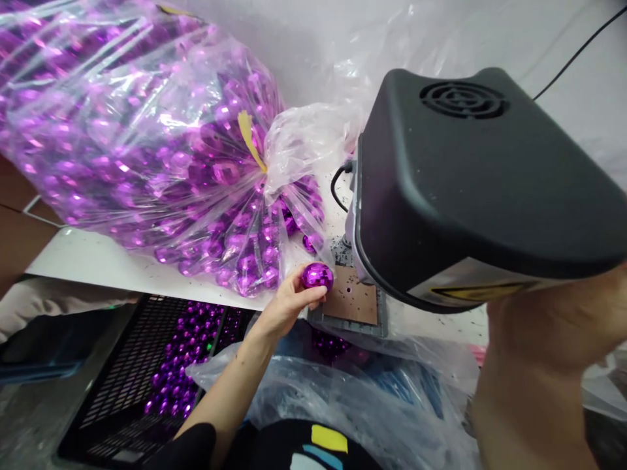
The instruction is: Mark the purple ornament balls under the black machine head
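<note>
holding a purple ball, the left hand has its grip closed on it, thumb laid along the near side. ball: round, mirror-shiny, surface broken into small flat facets; position near the front edge of the white counter, beside the left edge of a brown plate. plate: flat, squarish, one small round hole, dark specks scattered over it; seated on a grey base at the counter's front edge. right arm: bare, blurred, close to the lens, beside the machine; state of the right grip cannot be told.

machine housing: black, smooth, rounded corners, ringed circular vent, pale label with yellow marking. left part of counter: large clear bag, thin, creased, glossy, gathered by a yellow tie, packed with faceted purple balls. below the front edge, left: black crate, slotted walls, shiny purple balls inside. wrinkled clear film lies below the plate.
</note>
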Motion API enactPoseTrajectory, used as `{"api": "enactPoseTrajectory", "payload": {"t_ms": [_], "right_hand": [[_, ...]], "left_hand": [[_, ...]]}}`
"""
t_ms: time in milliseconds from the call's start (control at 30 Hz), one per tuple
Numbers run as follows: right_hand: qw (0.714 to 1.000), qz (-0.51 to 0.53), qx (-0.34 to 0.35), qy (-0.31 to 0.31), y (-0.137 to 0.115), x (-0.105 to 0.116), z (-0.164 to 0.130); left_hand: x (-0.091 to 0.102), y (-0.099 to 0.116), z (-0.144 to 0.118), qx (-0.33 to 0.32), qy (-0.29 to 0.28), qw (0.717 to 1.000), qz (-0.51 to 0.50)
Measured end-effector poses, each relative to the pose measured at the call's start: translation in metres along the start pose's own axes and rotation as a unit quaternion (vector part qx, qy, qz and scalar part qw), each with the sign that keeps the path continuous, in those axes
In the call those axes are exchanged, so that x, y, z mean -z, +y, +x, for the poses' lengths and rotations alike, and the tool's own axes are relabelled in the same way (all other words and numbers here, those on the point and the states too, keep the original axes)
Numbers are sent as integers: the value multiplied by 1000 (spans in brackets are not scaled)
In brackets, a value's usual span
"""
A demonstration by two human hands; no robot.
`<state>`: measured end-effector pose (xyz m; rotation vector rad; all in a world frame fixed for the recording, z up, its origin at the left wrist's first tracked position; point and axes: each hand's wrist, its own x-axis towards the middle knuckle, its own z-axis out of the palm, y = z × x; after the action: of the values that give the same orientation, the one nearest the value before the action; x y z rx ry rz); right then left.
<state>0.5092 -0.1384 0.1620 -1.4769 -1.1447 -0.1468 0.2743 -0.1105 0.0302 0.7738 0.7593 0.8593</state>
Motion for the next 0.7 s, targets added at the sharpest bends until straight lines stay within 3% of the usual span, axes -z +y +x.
{"api": "enactPoseTrajectory", "payload": {"t_ms": [167,333,467,600,700], "right_hand": [[998,27,53,10,14,-10,17],[997,45,63,-1,17,-13,20],[996,45,72,-3,17,-12,18],[996,32,81,-3,16,-12,19],[998,25,65,-5,16,-12,19]], "left_hand": [[3,-12,5,45,-55,995,-74],[5,-20,8,67,-54,989,-122],[-1,-28,12,63,-17,997,-41],[-15,-32,16,-2,39,996,76],[-23,-33,16,-42,50,988,140]]}}
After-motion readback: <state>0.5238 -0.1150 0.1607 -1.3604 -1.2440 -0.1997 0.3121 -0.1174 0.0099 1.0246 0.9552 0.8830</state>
